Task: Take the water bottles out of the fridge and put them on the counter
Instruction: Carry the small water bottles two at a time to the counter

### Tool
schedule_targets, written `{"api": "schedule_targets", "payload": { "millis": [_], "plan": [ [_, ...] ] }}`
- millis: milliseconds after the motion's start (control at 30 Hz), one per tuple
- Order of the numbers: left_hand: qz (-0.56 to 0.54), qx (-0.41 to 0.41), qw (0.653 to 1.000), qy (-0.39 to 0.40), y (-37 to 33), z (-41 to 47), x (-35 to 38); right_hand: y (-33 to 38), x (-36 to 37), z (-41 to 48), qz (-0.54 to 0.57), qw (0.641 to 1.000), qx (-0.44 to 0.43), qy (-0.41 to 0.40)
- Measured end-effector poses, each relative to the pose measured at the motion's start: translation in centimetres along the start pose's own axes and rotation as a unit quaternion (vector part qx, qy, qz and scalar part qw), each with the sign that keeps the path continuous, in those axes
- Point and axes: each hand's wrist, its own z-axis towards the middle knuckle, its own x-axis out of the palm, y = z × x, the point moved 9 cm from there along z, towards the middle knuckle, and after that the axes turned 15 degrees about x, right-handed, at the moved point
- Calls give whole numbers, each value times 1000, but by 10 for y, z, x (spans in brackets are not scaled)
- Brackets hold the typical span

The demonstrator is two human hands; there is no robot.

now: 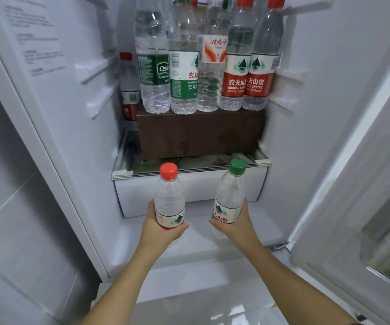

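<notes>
Now each hand, left [160, 227] and right [238, 222], clamps a bottle's lower body: red-capped [169, 198], green-capped [230, 195]; probably full, heavy, slick.

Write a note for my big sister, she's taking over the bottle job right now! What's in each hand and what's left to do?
Left hand: holding a red-capped bottle upright, in front of the open fridge.
Right hand: holding a green-capped bottle, tilted a little.
Still in the fridge: a front row of five bottles standing on a brown box, more caps showing behind them, and one red-capped bottle further back on the left.
Done: two bottles are out and in hand. The counter is not in view, so bottles already moved cannot be counted.
Left: carry these two to the counter, then come back for the rest.
</notes>
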Motion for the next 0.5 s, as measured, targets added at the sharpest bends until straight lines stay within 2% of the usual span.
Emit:
{"api": "schedule_targets", "payload": {
  "millis": [500],
  "plan": [
    [33, 17, 999, 37, -24, 6, 10, 19, -1, -18, -5, 999, 17, -49]
  ]
}}
